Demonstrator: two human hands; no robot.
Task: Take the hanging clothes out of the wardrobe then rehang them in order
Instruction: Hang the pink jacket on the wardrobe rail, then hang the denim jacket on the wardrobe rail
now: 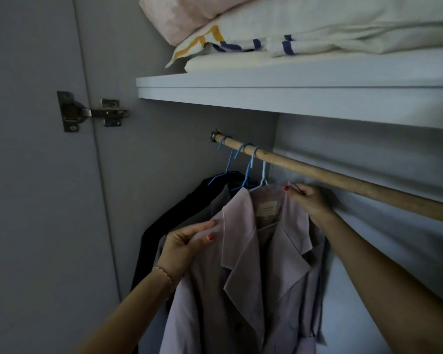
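A pale lilac collared shirt [243,272] hangs on a light blue hanger [262,175] from the wooden rail [343,180]. My left hand [187,246] pinches the shirt's left collar and shoulder. My right hand [308,200] pinches the fabric at the shirt's right shoulder, just under the rail. Behind it to the left hang a grey garment [219,200] and a black garment [179,215], each on a blue hanger hooked near the rail's left end.
A white shelf [266,90] runs above the rail and carries folded white and pink bedding [292,29]. The wardrobe's side wall with a metal door hinge [87,112] stands at the left. To the right of the shirt the rail is bare.
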